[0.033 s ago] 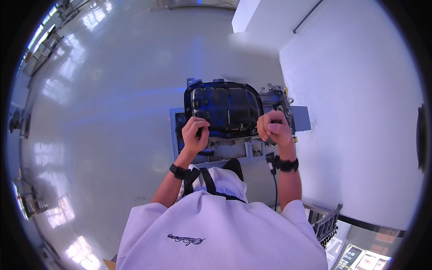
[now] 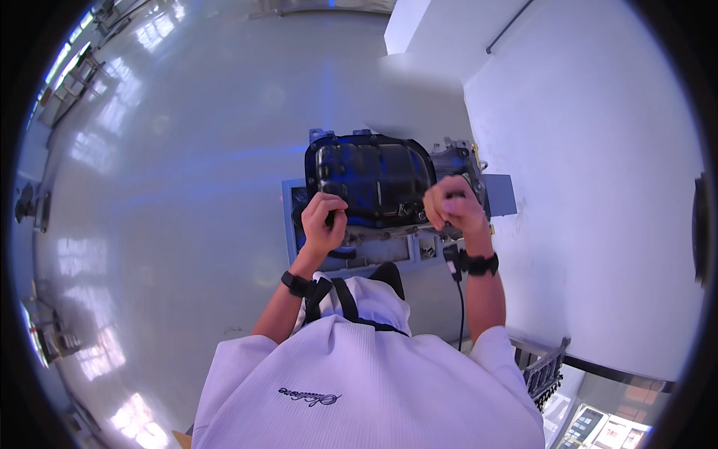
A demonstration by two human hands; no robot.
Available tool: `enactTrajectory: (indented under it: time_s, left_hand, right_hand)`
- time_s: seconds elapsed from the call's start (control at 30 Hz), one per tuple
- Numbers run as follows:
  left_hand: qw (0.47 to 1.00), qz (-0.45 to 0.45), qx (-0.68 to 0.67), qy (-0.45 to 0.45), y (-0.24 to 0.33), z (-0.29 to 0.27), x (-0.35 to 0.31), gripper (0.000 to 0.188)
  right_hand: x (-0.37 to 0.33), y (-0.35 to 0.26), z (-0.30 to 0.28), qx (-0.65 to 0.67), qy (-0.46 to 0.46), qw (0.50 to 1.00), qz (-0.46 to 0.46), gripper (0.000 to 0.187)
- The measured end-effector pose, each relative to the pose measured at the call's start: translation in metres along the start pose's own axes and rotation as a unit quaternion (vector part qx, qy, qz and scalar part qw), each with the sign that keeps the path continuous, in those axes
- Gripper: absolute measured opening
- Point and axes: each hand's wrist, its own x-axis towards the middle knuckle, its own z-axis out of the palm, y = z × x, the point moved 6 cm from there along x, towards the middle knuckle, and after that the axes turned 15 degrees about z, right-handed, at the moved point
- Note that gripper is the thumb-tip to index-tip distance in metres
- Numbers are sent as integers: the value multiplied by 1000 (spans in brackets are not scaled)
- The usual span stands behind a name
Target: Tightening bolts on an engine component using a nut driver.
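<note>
A black oil pan [image 2: 374,176] lies bottom up on a metal engine block [image 2: 452,161], with bolts along its flange. At the pan's near left corner is my left hand [image 2: 323,221], its fingers curled in toward the thumb. My right hand [image 2: 456,203] is over the near right corner, where the pan meets the block. Its fingers are bent in as well and slightly blurred. Whatever lies between the fingers of either hand is too small or hidden to make out. Each wrist wears a black strap; a small black device [image 2: 451,256] with a cable is beside the right one.
Under the engine is a grey-blue stand [image 2: 404,266] with open compartments, and a flat plate [image 2: 501,196] juts out at its right. A white wall [image 2: 583,150] rises on the right. Behind my right arm is a dark metal rack [image 2: 542,374], next to a glass-topped case [image 2: 606,408].
My right hand has shifted slightly up and to the left over the pan's corner, and its forearm has swung a little to the right. My left hand has hardly moved.
</note>
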Motion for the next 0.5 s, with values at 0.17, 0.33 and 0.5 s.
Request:
enactTrajectory:
  time_s: [0.17, 0.33, 0.5]
  left_hand:
    - [1000, 0, -2, -7, -5, -3, 0, 16]
    - [1000, 4, 6, 5, -5, 1, 2, 17]
    - [1000, -1, 8, 12, -6, 1, 2, 16]
  right_hand:
    - [4, 9, 1, 4, 44, 999, 29, 42]
    - [-15, 10, 5, 52, 368, 917, -143, 42]
    - [-24, 18, 14, 79, 582, 781, -215, 38]
